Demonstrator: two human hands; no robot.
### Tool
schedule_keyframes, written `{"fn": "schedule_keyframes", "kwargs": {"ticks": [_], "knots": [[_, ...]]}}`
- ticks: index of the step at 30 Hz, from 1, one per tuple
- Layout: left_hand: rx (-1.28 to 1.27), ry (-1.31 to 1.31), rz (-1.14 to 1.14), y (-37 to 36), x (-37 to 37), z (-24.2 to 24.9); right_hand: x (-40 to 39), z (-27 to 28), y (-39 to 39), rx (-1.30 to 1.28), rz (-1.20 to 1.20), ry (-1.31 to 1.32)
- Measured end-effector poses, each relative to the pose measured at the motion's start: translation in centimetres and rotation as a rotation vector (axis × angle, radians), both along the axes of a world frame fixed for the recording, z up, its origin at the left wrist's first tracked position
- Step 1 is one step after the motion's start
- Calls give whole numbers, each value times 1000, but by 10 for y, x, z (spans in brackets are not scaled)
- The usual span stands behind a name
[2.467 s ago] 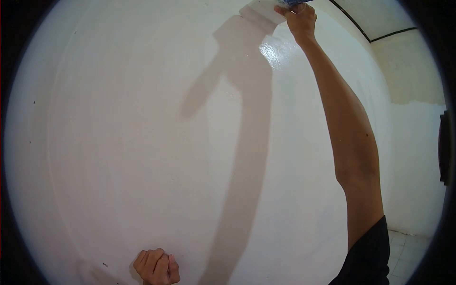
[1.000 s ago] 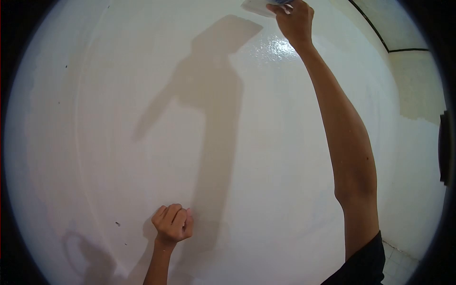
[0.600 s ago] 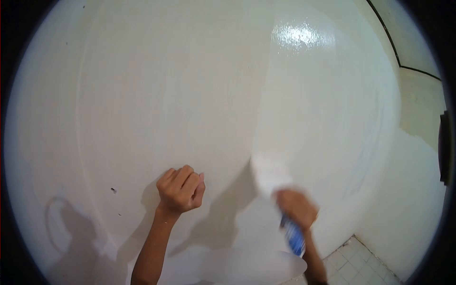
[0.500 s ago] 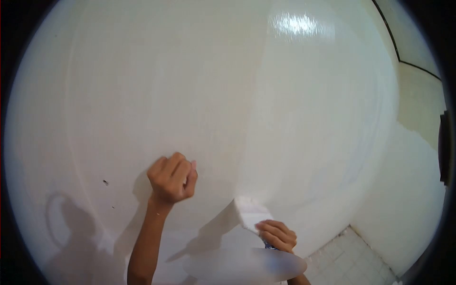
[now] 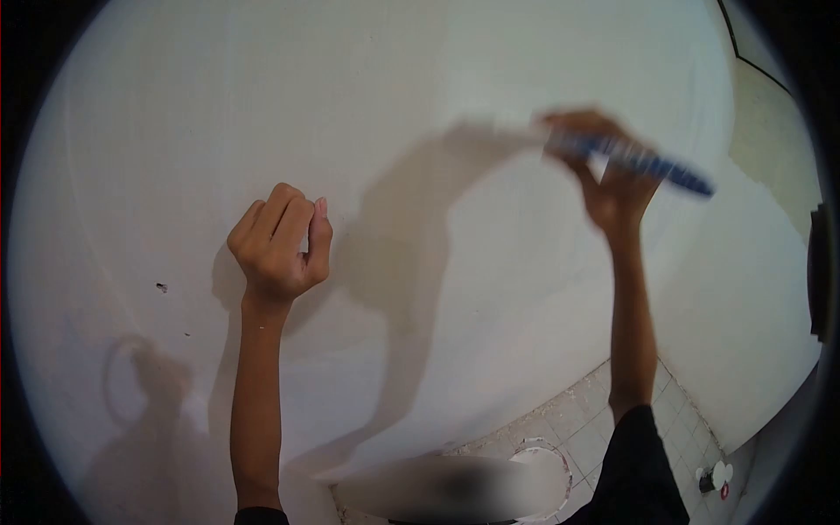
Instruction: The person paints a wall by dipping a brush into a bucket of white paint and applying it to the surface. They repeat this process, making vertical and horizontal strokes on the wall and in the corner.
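Toward the upper right of the frame, the blue-handled tool (image 5: 674,171) is in your right hand (image 5: 612,206), which is closed around it. Blur hides whether it touches the wall (image 5: 525,262). A weak hold could let it slip to the floor (image 5: 582,407). Left of the middle, your left hand (image 5: 278,241) makes a loose fist, nothing showing inside; bumping the wall could smudge it.
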State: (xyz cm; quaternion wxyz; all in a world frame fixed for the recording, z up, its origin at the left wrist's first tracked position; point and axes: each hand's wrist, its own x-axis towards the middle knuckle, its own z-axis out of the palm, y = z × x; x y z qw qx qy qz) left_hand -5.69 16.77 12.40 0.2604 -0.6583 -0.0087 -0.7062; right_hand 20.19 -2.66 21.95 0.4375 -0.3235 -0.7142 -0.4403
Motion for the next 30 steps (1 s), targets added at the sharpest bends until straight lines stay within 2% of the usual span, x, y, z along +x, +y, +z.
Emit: {"fn": "schedule_keyframes", "kwargs": {"ticks": [1,3,6,7,8,10,12,14,16,18,20,23,27,29,30], "knots": [[-9,4,-7,1,0,0,2,24,6,156,-17,-39],[-31,16,-23,2,-1,-2,22,67,20,281,166,-117],[-25,17,-49,2,-1,0,0,69,34,478,329,32],[-36,20,-38,1,-1,0,8,55,34,415,388,-45],[-47,22,-25,1,-2,0,11,20,25,522,-174,-25],[-62,26,-11,1,-3,-3,16,-51,25,320,-85,-49],[-59,25,-12,2,-2,-2,19,-160,19,111,-37,53],[-39,29,-22,2,-2,-1,-4,-250,-2,-86,-138,93],[-27,30,-16,3,-3,-1,-26,-305,-17,-266,-78,184],[-22,28,2,2,-4,-1,-35,-325,-27,-428,-60,265],[-13,22,9,5,-6,-4,-27,-318,-29,-573,-42,290],[-4,3,18,6,-5,-2,-6,-278,-18,-589,50,249],[-10,-10,8,5,-4,-2,19,-152,5,-468,181,99],[-17,-4,22,4,-6,-2,19,-71,5,-361,104,-47],[-24,2,30,3,-6,-3,27,-33,11,-285,141,-76]]}}
